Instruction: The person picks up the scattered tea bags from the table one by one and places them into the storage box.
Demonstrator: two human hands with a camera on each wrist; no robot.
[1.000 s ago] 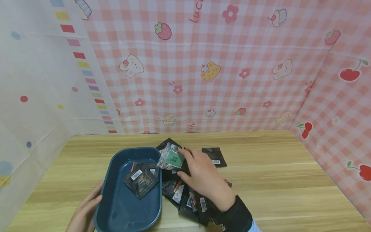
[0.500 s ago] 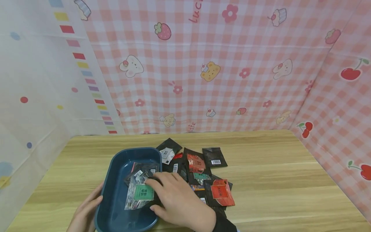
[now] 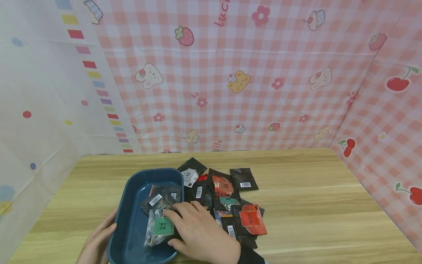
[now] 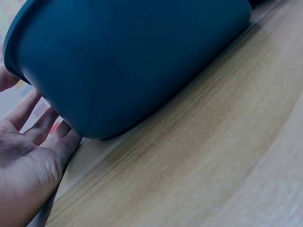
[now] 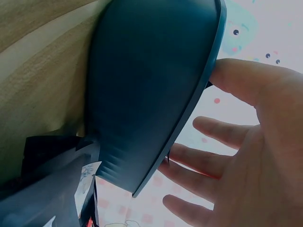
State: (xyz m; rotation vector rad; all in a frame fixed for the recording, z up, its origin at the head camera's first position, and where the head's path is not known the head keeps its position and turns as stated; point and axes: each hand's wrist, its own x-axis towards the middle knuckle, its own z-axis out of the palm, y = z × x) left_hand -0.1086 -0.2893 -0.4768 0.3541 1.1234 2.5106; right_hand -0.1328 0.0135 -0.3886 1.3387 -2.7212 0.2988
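Observation:
A deep blue plastic tray (image 3: 132, 253) stands at the left of the table. My left hand (image 3: 97, 238) rests against its outer left wall, fingers fairly straight in the left wrist view. Inside the tray, a sachet with a green label (image 3: 163, 226) lies in front of a black barcoded sachet (image 3: 156, 201). Over the tray's right rim reaches my right hand (image 3: 201, 231), fingertips at the green-labelled sachet's right edge. In the right wrist view its fingers (image 5: 199, 163) are spread and fairly straight beside the rim; dark sachet corners show there, and the contact is mostly hidden.
Several black sachets (image 3: 199, 192) lie in a loose pile right of the tray, some with red or orange fronts, such as the red-labelled sachet (image 3: 249, 219). One black sachet (image 3: 244, 179) lies at the pile's far right. Patterned cloth (image 3: 211, 91) bounds the table.
My right hand has carried the green-labelled sachet from the pile leftward into the tray. Since half a second ago, the sachet has shifted slightly toward me. The left hand has stayed at the tray.

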